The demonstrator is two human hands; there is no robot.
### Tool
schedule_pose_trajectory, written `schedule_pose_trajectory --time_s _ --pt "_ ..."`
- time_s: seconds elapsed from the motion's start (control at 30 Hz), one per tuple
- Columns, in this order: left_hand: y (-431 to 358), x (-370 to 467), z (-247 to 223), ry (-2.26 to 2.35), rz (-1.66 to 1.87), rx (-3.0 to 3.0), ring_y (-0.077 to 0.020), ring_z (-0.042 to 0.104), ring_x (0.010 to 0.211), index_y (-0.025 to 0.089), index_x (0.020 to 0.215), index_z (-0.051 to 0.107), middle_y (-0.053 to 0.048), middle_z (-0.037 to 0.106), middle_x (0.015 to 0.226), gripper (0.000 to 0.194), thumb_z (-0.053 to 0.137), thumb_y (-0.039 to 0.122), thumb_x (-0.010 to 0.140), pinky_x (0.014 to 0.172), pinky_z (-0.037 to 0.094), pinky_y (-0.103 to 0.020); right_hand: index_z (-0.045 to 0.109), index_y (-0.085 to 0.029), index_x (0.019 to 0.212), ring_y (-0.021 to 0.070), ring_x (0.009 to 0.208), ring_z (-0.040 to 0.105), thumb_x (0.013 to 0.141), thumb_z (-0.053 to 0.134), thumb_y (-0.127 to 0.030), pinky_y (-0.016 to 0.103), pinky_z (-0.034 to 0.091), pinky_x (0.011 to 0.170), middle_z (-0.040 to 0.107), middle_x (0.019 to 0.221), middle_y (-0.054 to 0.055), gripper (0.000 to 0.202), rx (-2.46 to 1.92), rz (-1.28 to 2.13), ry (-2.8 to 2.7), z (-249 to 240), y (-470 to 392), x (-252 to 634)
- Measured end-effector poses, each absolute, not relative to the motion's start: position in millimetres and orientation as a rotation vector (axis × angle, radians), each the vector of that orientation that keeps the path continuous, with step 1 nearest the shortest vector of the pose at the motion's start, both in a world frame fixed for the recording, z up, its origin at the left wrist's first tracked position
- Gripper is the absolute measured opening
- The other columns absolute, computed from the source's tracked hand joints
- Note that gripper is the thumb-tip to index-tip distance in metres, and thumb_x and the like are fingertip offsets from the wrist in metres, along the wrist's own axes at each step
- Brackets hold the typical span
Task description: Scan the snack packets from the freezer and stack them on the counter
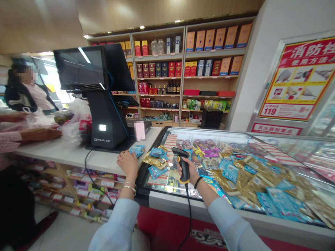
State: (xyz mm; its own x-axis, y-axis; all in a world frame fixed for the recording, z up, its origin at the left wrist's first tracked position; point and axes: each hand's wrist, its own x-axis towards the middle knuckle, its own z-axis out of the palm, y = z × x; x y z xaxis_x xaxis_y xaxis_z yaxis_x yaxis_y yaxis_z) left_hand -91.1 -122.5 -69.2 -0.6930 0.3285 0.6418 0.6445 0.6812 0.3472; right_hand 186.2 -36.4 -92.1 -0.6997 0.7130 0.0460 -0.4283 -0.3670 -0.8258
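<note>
The right hand [188, 170] grips a black handheld barcode scanner [181, 163] by its handle, fingers clenched around it, the scanner head directed leftward over the glass lid of a chest freezer [235, 139]; a black cord [188, 212] hangs from the handle base down past the freezer's front edge. A dark band sits on the right wrist. The left hand [128, 162] rests on the white counter [78, 155] at the seam with the freezer, fingers bent over a blue snack packet [137, 150]; whether they pinch it or merely press on it cannot be told. Two thin bangles circle the left wrist. Further blue packets [157, 152] and gold packets [153, 161] lie just beside the hand on the glass, and a large spread of the same blue and gold packets [264, 181] covers the lid to the right. A black point-of-sale terminal [104, 101] stands on the counter, its base marked "QHUA"; remaining characters are illegible. On the right wall a red and yellow poster [298, 80] bears Chinese characters and the number "119". Shelves [183, 55] behind carry boxed goods and bottles; labels are too small to read. At the left, another person's hand [42, 134] lies on the counter near plastic bags [75, 125].
</note>
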Motion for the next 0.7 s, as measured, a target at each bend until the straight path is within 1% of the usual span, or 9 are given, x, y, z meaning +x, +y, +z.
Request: schedule_pose_trajectory --time_s 0.2,0.37,0.43,0.53,0.63,0.7 --pt "-122 -90 -71 -2.295 -0.793 -0.816 -0.0367 0.05 0.113 0.006 0.114 0.06 -0.023 0.058 0.12 0.047 0.031 0.04 0.099 0.093 0.04 -0.048 0.055 -0.021 0.061 0.0122 0.036 0.047 0.075 0.067 -0.055 0.023 0.039 0.034 0.054 0.045 -0.001 0.039 -0.432 2.105 -1.152 -93 -35 186" --pt "-124 -93 -67 -2.262 -0.987 -0.827 -0.0365 0.048 0.117 0.007 0.119 0.059 -0.023 0.057 0.122 0.044 0.037 0.039 0.097 0.097 0.039 -0.05 0.055 -0.021 0.06 0.0124 0.037 0.049 0.074 0.068 -0.057 0.024 0.04 0.034 0.055 0.047 -0.001 0.041 -0.443 2.093 -1.186 -90 -35 190" --pt "-123 -89 -55 -2.272 -1.104 -0.767 -0.0376 0.046 0.119 0.007 0.122 0.057 -0.023 0.055 0.124 0.043 0.041 0.037 0.096 0.097 0.04 -0.052 0.055 -0.021 0.062 0.0125 0.036 0.049 0.074 0.068 -0.057 0.024 0.042 0.034 0.054 0.046 -0.002 0.04 -0.426 2.035 -1.173 -84 -37 196" --pt "-115 -66 -26 -2.226 -1.254 -0.736 -0.0392 0.043 0.122 0.008 0.124 0.054 -0.024 0.053 0.126 0.042 0.046 0.035 0.093 0.098 0.039 -0.055 0.057 -0.021 0.066 0.0121 0.035 0.049 0.073 0.07 -0.056 0.023 0.043 0.033 0.055 0.047 -0.003 0.038 -0.357 1.926 -1.132 -72 -39 213" --pt "-102 -24 5 -2.038 -1.37 -0.975 -0.0376 0.042 0.126 0.011 0.125 0.054 -0.022 0.051 0.13 0.038 0.045 0.027 0.092 0.104 0.036 -0.056 0.059 -0.021 0.071 0.012 0.034 0.049 0.073 0.07 -0.054 0.023 0.042 0.033 0.055 0.047 -0.005 0.035 -0.318 1.841 -1.115 -58 -40 243" --pt "-94 10 19 -1.904 -1.456 -1.115 -0.0358 0.041 0.129 0.012 0.125 0.054 -0.022 0.049 0.134 0.037 0.043 0.021 0.091 0.108 0.034 -0.056 0.058 -0.022 0.07 0.0122 0.034 0.049 0.073 0.07 -0.052 0.023 0.043 0.034 0.054 0.046 -0.004 0.033 -0.33 1.793 -1.115 -48 -40 268"
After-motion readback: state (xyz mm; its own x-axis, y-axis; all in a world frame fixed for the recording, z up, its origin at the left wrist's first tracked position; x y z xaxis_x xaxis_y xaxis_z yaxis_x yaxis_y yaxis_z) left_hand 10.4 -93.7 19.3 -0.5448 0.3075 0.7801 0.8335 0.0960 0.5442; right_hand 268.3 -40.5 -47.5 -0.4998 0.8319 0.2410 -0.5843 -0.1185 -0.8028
